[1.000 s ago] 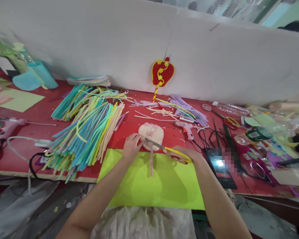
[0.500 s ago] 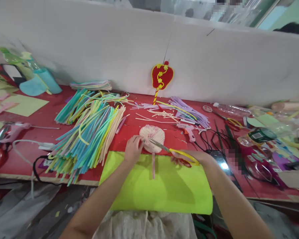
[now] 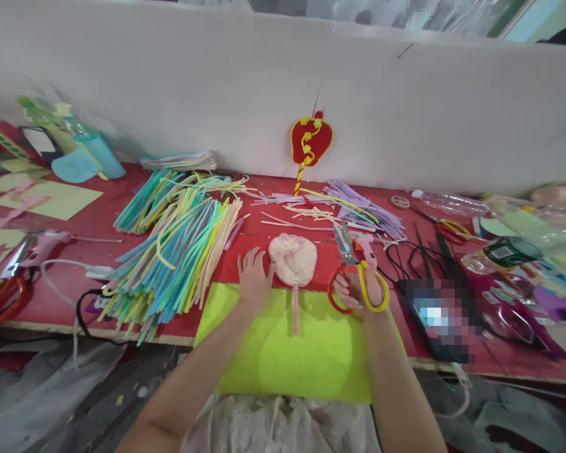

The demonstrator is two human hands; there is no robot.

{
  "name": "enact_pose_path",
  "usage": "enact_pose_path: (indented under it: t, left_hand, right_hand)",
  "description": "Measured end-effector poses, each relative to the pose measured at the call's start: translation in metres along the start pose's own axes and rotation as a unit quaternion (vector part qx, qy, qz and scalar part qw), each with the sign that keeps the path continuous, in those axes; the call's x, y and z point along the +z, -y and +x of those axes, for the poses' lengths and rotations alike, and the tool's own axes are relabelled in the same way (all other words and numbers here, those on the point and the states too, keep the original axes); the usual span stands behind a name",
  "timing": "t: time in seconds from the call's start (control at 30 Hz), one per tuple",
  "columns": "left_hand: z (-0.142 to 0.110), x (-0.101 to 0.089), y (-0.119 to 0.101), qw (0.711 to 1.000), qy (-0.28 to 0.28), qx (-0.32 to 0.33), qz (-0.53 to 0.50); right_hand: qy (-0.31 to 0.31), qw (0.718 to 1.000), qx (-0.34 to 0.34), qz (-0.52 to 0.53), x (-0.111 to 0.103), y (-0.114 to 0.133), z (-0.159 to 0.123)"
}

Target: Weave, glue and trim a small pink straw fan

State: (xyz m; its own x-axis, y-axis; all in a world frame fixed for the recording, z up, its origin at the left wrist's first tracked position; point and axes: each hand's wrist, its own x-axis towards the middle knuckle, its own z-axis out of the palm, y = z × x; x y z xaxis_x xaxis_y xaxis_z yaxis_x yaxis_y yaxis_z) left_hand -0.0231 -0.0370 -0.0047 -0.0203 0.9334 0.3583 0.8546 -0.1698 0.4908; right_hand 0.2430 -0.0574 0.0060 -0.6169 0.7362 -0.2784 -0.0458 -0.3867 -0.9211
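Observation:
A round, pale pink fan-shaped piece [image 3: 292, 264] made of fuzzy stems, with small pink flowers and a straight pink handle, lies in front of me. Its handle reaches over a yellow-green sheet [image 3: 330, 352]. My left hand [image 3: 255, 277] rests at the fan's left edge, fingers apart and holding nothing. To the fan's right, my right hand [image 3: 356, 292] grips scissors [image 3: 345, 245] by their red and yellow handles, blades pointing up and away. Just behind them is a pink glue gun [image 3: 366, 246], partly covered by the scissors and hand.
Colourful fuzzy stems [image 3: 170, 251] are heaped on the left, purple stems [image 3: 368, 211] at the back. A red fan with yellow flowers [image 3: 311, 141] stands by the white partition [image 3: 193, 82]. A phone [image 3: 434, 321], cables and plastic bottles [image 3: 504, 255] lie right; another glue gun [image 3: 47, 245] lies left.
The scissors have moved off the fan to the right, and their blades now point upward instead of left. My left hand's fingers have spread from a pinch at the fan's edge.

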Motion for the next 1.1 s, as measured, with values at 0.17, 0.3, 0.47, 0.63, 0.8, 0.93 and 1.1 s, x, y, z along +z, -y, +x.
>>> enact_pose_path:
  t: [0.17, 0.3, 0.47, 0.63, 0.8, 0.93, 1.1]
  left_hand:
    - [-0.002, 0.002, -0.001, 1.000, 0.020, -0.005, 0.023]
    - [-0.002, 0.001, -0.002, 0.999, 0.024, 0.001, 0.022]
    - [-0.004, 0.004, -0.002, 1.000, 0.028, 0.005, 0.012]
    - [-0.009, 0.000, 0.000, 0.999, 0.012, 0.023, -0.021]
    - [-0.002, -0.024, -0.016, 0.985, 0.028, 0.041, -0.167]
    - [0.023, -0.036, -0.040, 0.958, 0.060, 0.016, -0.280]
    - [0.050, -0.029, -0.056, 0.918, 0.073, -0.029, -0.389]
  right_hand:
    - [-0.123, 0.975, -0.073, 0.172, -0.009, -0.009, -0.010]
    - [-0.112, 0.975, -0.056, 0.183, -0.009, -0.011, -0.010]
    - [-0.063, 0.980, -0.057, 0.177, -0.006, -0.010, -0.009]
    - [-0.108, 0.982, -0.060, 0.142, 0.001, -0.005, -0.008]
    - [-0.081, 0.991, -0.053, 0.096, 0.017, 0.008, -0.004]
    - [-0.004, 0.996, -0.054, 0.066, 0.028, 0.024, 0.007]
    - [0.048, 0.997, -0.063, 0.009, 0.031, 0.028, 0.021]
